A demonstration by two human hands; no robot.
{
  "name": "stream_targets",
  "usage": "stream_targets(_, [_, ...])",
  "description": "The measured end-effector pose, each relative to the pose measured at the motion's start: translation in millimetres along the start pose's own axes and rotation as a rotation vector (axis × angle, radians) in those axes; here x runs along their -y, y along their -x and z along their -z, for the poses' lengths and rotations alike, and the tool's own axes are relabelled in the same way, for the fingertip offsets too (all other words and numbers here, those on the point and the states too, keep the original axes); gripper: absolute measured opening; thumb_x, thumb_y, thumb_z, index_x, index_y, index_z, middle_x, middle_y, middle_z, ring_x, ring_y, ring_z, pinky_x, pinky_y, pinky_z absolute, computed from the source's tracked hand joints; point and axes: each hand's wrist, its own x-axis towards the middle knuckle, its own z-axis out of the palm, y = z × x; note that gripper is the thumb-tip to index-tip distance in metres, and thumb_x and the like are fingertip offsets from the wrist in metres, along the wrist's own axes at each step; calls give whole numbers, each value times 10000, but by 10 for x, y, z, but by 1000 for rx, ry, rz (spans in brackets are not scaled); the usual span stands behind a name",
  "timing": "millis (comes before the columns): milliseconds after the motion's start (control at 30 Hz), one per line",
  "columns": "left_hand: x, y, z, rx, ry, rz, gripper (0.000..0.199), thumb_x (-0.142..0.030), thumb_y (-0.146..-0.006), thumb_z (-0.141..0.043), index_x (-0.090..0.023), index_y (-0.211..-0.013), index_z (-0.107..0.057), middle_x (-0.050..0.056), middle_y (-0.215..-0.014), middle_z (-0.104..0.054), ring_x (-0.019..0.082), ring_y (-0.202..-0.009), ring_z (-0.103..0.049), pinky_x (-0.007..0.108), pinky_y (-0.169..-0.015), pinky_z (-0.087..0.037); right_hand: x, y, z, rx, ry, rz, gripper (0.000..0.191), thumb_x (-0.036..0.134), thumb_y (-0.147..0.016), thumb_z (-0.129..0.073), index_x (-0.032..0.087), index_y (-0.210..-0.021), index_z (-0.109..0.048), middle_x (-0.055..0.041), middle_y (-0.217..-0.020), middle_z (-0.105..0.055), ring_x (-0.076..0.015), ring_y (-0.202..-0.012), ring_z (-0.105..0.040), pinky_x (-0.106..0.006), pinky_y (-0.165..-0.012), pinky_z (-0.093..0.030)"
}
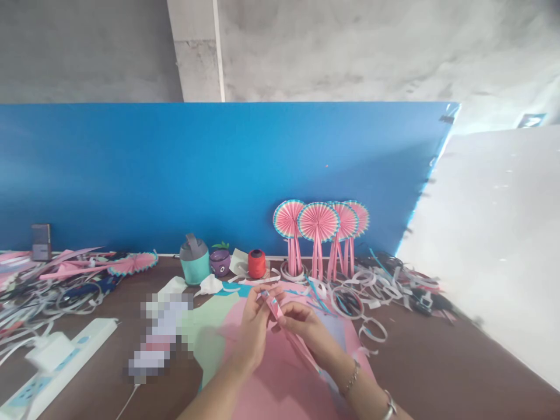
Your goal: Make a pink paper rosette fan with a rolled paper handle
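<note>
My left hand point(255, 319) pinches the upper end of a narrow folded pink paper strip point(275, 305) with light-blue and white at its tip. My right hand point(306, 328) has its thumb and fingers closed on the same strip a little lower down. The strip's long tail slants down to the right under my right hand. Both hands are just above a large pink paper sheet point(275, 373), which overlaps a pale green sheet point(210, 326). Part of the strip is hidden by my fingers.
Several round pink pleated paper fans point(318, 223) lean against the blue partition point(175, 175). Paper strip scraps and rings point(347, 300) lie at right. A teal cup point(195, 265), purple pot point(219, 263) and red thread spool point(256, 264) stand behind. A power strip point(83, 350) lies left.
</note>
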Motion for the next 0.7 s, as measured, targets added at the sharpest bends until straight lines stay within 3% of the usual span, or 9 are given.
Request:
stream_targets(133, [25,11,6,46,18,3,284,-410,-785,-681,-230,-968,-559,100,-1154,-677,256,-1094,-619,313,-786,-475,-30,-30,23,-13,26,46,146,381,-685,-784,254,-731,-727,21,-713,-680,-162,-678,-611,-339,-776,-474])
stream_targets(467, [44,54,5,91,60,20,308,-457,-777,-660,-232,-951,-541,66,-995,-708,209,-907,-653,259,-614,-393,-69,-41,22,-53,52,24,117,411,-666,-774,306,-701,-738,32,-706,-668,-156,-637,-588,-334,-732,-470])
stream_targets(700, [71,58,25,121,64,6,312,-481,-819,-612,-224,-979,-533,68,-1013,-704,182,-845,-634,261,-617,-371,-60,-37,-3,-89,78,31,162,436,-659,-775,287,-705,-731,17,-696,-668,-170,-641,-590,-347,-737,-480])
